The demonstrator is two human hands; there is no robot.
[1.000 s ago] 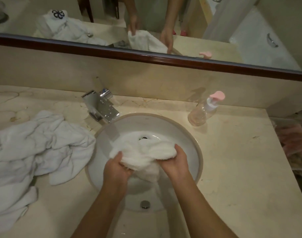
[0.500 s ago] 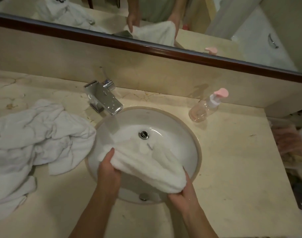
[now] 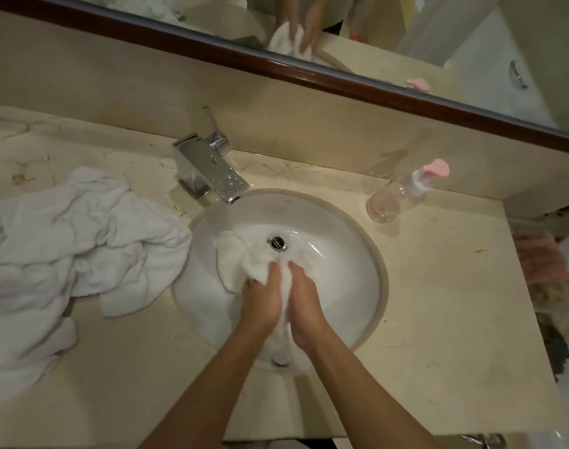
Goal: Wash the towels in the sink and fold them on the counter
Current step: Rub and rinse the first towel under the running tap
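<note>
A small white towel (image 3: 238, 260) lies bunched in the round white sink (image 3: 348, 280), just in front of the drain. My left hand (image 3: 263, 299) and my right hand (image 3: 304, 303) are side by side in the basin with the towel squeezed between them. Both hands grip the cloth, and part of it is hidden under my palms. A large heap of crumpled white towels (image 3: 66, 251) sits on the marble counter (image 3: 438, 303) to the left of the sink.
A chrome faucet (image 3: 208, 176) stands at the sink's back left. A clear pump bottle with a pink top (image 3: 403, 196) lies at the back right. A mirror (image 3: 309, 34) runs along the wall. Cluttered items (image 3: 548, 280) sit beyond the counter's right edge.
My hands were apart, holding the towel stretched out over the basin. They have come together in the middle and now bunch the towel between them.
</note>
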